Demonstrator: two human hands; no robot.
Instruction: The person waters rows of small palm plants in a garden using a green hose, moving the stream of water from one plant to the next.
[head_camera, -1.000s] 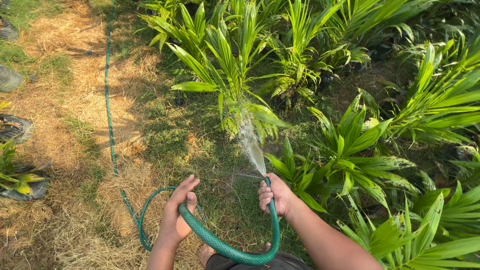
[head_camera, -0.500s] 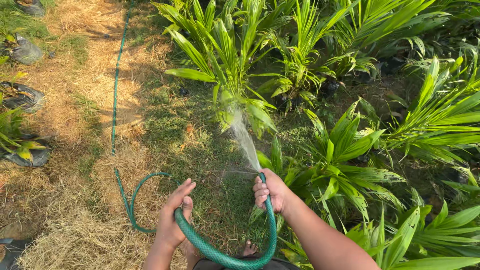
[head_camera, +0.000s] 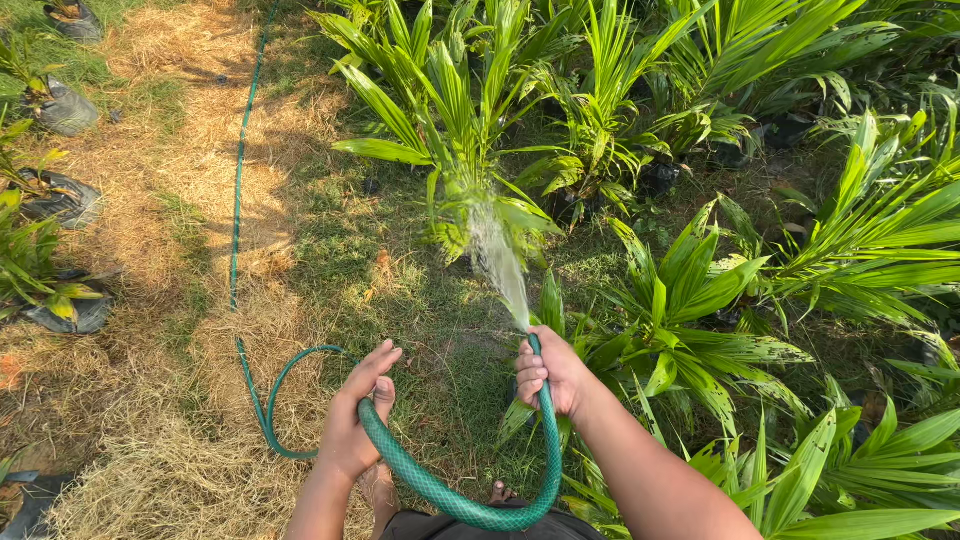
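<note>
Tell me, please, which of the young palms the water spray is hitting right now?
The palm straight ahead of the right hand, at the grass edge: the spray lands on its lower fronds, while the others nearby stay clear of it.

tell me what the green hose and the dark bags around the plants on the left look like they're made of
The green ribbed garden hose looks like flexible plastic or rubber: it bends in a tight loop between both hands, with a mesh pattern hinting at braided reinforcement. The dark crinkled grow bags look like thin black plastic film, wrinkled, with a dull sheen in the sun.
</note>
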